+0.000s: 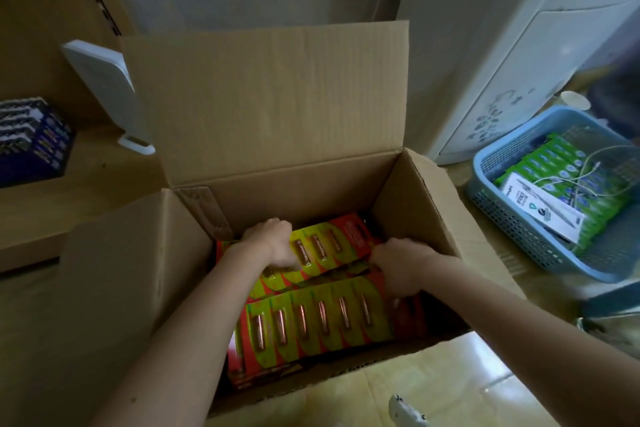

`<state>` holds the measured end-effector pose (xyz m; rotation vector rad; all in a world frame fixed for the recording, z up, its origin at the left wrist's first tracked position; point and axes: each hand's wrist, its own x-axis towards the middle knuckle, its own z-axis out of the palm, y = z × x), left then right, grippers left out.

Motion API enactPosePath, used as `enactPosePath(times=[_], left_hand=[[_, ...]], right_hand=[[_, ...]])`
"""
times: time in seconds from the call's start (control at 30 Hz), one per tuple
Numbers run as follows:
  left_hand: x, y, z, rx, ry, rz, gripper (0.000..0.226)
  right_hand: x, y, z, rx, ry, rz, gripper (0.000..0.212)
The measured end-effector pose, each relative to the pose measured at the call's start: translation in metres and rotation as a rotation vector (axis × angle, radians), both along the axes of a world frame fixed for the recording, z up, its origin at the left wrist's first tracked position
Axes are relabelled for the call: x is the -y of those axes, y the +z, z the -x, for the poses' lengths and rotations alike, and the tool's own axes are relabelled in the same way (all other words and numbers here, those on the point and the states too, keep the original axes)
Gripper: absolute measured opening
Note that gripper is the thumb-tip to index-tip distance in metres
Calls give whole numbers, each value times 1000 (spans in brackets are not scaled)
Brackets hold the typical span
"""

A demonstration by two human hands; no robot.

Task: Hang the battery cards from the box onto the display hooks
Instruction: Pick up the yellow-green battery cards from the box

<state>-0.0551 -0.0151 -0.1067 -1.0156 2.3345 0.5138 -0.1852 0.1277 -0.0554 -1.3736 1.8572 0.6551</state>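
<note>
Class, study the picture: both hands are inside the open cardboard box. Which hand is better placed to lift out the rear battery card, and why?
Probably the left hand: it rests on top of the rear battery card, fingers curled over it. The right hand sits at the card's right end, against the box wall.

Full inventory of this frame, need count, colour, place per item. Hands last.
Open brown cardboard box: one, brown, centre, flaps up.
Red and yellow-green battery cards: several stacks, exact count unclear, inside the box.
Blue perforated plastic basket: one, blue, right of the box on the floor.
Green packets: a row, count unclear, inside the basket.
White printed card: one, on the green packets.
White cable: one, loose in the basket.
Dark blue product box: one, far left.
White plastic stand: one, left of the box's back flap.
White cabinet: one, upper right.
Left hand: in the box, gripping a card stack.
Right hand: in the box, gripping the same stack.
</note>
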Motion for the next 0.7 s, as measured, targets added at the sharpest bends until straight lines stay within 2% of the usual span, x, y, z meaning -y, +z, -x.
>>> enactPosePath(times=[0.13,0.27,0.33,0.47,0.6,0.7], left_hand=[[2,15,-6,-90,18,123,58],[8,30,-15,-280,142,-80,32],[9,41,-21,-328,170,-134,27],[13,60,-39,-506,263,-197,22],[14,67,-56,-721,405,-336,14],[13,68,-60,-904,507,-417,14]], right_hand=[[1,32,4,80,-93,204,58],[-4,56,8,115,-316,524,55],[-5,62,12,152,-458,687,53],[2,70,21,299,-656,1015,28],[9,59,17,506,-833,1101,16],[12,41,13,653,-991,1061,25]])
